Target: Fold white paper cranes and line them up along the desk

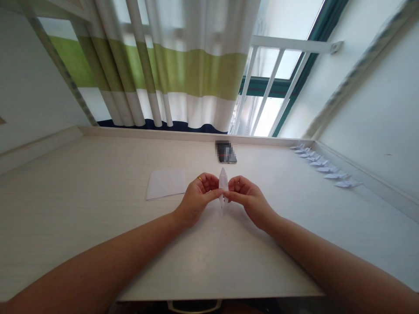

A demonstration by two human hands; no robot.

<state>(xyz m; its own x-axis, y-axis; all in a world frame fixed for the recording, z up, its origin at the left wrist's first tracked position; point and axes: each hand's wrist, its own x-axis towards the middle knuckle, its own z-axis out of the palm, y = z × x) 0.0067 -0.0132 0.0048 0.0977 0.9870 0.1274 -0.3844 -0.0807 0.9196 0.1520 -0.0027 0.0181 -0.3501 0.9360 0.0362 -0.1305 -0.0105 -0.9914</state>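
Observation:
A narrow piece of folded white paper (223,179) stands pointed end up between my two hands, above the middle of the table. My left hand (200,194) pinches its left edge with thumb and fingers; a gold ring sits on one finger. From the other side my right hand (247,196) pinches the right edge, the two thumbs meeting near the paper's lower half. The lower end tapers to a point as well. Just left of my left hand lies a stack of white paper sheets (165,184), flat on the table.
Beyond my hands a dark phone (225,151) lies near the back edge of the white table (81,183). Several folded white paper cranes (327,169) line the right edge. Behind stand a striped curtain (199,69) and a white railing (291,43) at the window.

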